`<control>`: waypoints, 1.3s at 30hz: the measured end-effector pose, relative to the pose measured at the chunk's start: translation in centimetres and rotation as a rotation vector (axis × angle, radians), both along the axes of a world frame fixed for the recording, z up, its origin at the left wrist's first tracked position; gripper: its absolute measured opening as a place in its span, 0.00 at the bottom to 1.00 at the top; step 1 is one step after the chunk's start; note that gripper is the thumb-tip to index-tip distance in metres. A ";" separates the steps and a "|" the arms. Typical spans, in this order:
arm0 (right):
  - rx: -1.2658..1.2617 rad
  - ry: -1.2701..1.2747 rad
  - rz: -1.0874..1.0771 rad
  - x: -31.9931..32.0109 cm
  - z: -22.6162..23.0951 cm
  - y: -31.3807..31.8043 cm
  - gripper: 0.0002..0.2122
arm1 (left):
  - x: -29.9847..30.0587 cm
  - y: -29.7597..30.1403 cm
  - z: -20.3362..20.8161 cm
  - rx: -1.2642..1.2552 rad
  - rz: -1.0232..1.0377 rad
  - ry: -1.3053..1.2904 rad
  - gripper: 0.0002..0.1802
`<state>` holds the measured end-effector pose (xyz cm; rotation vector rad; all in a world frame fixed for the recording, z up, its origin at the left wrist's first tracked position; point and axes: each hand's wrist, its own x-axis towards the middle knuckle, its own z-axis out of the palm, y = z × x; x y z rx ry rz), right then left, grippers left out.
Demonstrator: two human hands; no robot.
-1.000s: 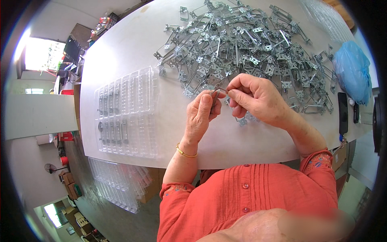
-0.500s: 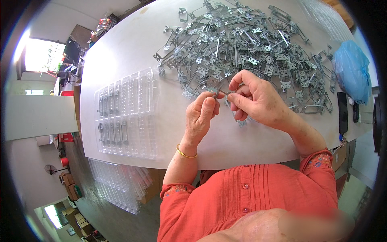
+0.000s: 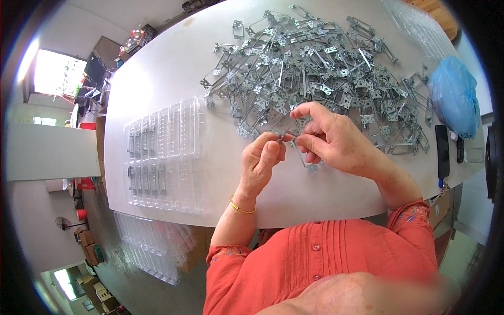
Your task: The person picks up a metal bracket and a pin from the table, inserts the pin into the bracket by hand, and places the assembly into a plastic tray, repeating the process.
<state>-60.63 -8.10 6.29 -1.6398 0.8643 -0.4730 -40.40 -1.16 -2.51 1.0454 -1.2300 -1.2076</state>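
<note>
My left hand (image 3: 261, 161) is closed, thumb against bent fingers, on a small metal bracket (image 3: 282, 137) with a thin rod. From the other side, my right hand (image 3: 338, 140) pinches the rod end between thumb and fingers, with its index finger arched above. Fingers hide most of the part. Just beyond both hands spreads a big heap of similar metal brackets (image 3: 310, 68) joined by thin rods. One loose rod piece (image 3: 311, 167) lies below my right fingers. To the left, a clear plastic tray (image 3: 191, 178) holds several metal brackets (image 3: 149, 176) in its left slots.
A blue plastic bag (image 3: 454, 97) sits at the right edge, with a black phone (image 3: 443, 152) nearer me. Clear plastic sheeting (image 3: 420, 31) lies at the far right. Below the white table's (image 3: 220, 210) left front edge, more clear trays (image 3: 149, 244) are stacked.
My right index finger is arched a little differently, and the bracket in my fingers appears tilted. The whole view has shifted slightly; the heap and tray stay put.
</note>
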 end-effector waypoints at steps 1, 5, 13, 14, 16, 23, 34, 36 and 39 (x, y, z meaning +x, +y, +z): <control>-0.004 0.037 0.002 -0.1 0.2 0.0 0.12 | 0.1 0.1 0.0 0.042 0.012 0.085 0.24; -0.140 0.081 0.031 -0.6 -0.7 -0.7 0.07 | 0.4 -0.2 -0.1 0.023 0.005 0.099 0.24; -0.563 -0.179 0.070 0.1 -1.8 -0.2 0.04 | 0.3 -0.1 -0.3 0.142 -0.093 0.070 0.24; -0.605 -0.178 0.069 0.1 -2.1 -0.3 0.04 | 0.4 -0.3 -0.1 0.192 -0.144 0.139 0.27; -0.594 -0.179 0.047 0.2 -2.2 -0.5 0.04 | 0.4 -0.4 0.3 0.163 -0.171 0.249 0.33; -0.109 -0.166 -0.122 0.1 -2.0 -0.8 0.03 | 1.1 -0.7 0.3 -0.041 -0.328 0.526 0.54; 0.170 -0.265 -0.040 1.0 -3.2 -0.7 0.04 | 1.3 -0.8 0.4 0.014 -0.098 0.469 0.41; 0.183 -0.292 -0.041 1.2 -3.5 -0.3 0.04 | 1.8 -1.0 -0.5 0.024 -0.102 0.453 0.41; 0.241 -0.257 -0.018 1.3 -3.5 -0.1 0.03 | 1.6 -1.4 -1.7 -0.120 -0.103 0.428 0.39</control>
